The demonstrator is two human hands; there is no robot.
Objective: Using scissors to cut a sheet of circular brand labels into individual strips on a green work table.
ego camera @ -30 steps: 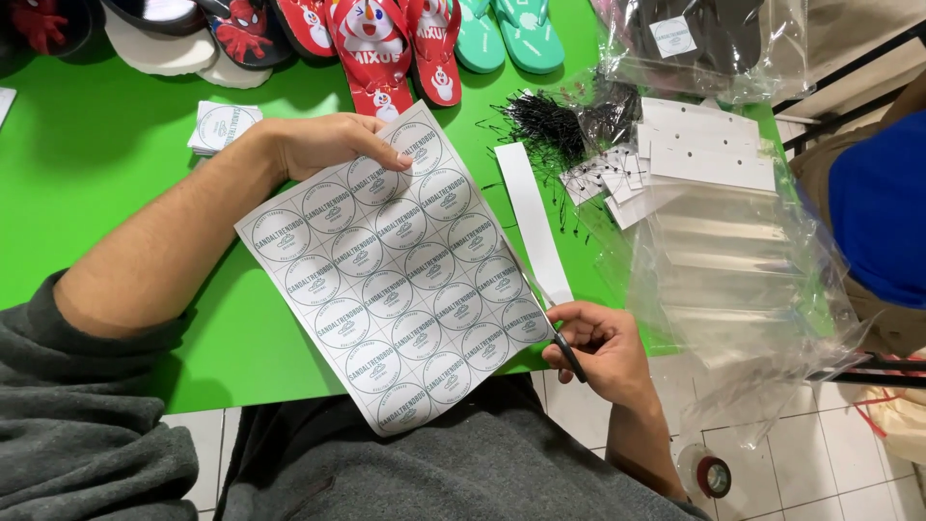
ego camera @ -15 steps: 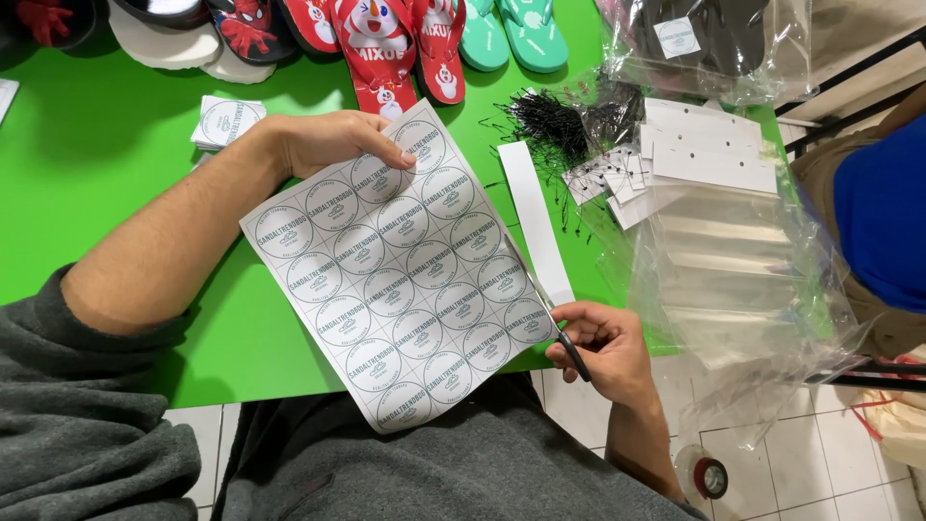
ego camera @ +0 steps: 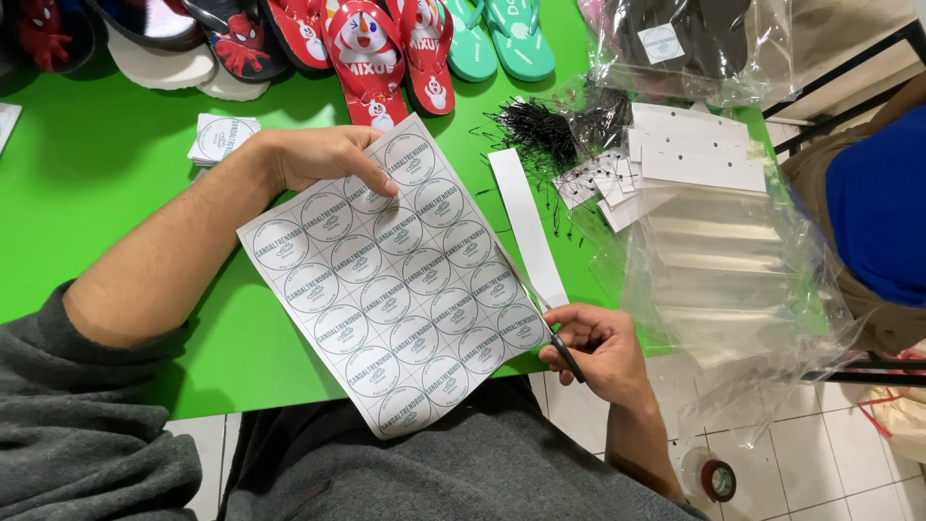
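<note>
White paper sheet of round printed labels [ego camera: 400,280] lies tilted over the green tabletop [ego camera: 116,183] edge, overhanging the lap. Left hand [ego camera: 323,156] pins its top corner, fingers clenched on paper. Right hand [ego camera: 598,349] grips black-handled scissors [ego camera: 540,318], blades at the right margin. Risk: sheet is unsupported below; sag could steer the cut into a label.

Left hand [ego camera: 323,154] pinching, right hand [ego camera: 603,347] curled in a closed grip

White sheet [ego camera: 391,280] (grey circles), green table [ego camera: 106,183].
</note>
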